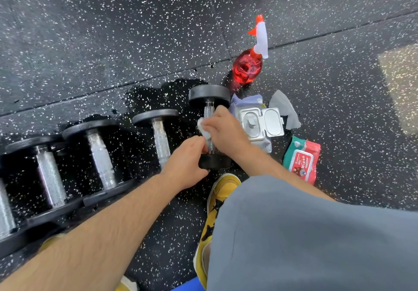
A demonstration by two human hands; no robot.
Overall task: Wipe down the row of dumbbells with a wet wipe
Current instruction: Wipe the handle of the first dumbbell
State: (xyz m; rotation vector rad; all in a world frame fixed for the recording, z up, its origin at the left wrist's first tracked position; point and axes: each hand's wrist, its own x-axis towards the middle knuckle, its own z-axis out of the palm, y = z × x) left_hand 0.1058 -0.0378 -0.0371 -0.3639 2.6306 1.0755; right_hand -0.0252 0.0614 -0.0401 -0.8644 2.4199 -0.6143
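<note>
Now dumbbell (209, 97) flat, axis near-far, wipe (202, 129) mid-handle.

Matt black rubber floor (113, 42), grainy and flecked white; dark and glossy in the wet patch (153, 94) round the weights. Dull, smooth black rubber on the heads of the end dumbbell (209, 96); bright knurled metal on its handle (208, 109), the same rough steel on the neighbouring handles (161, 141), tarnished in places. Soft, white, crumpled wet wipe (202, 130). Glossy translucent red plastic for the spray bottle (247, 69), opaque white plastic at its trigger (262, 37). Hard, shiny white plastic on the flip lid (272, 122); slick printed film on the red pack (303, 159). Limp, matt grey used wipe (286, 109). Smooth yellow shoe (217, 198); plain grey cloth shorts (316, 234).
</note>
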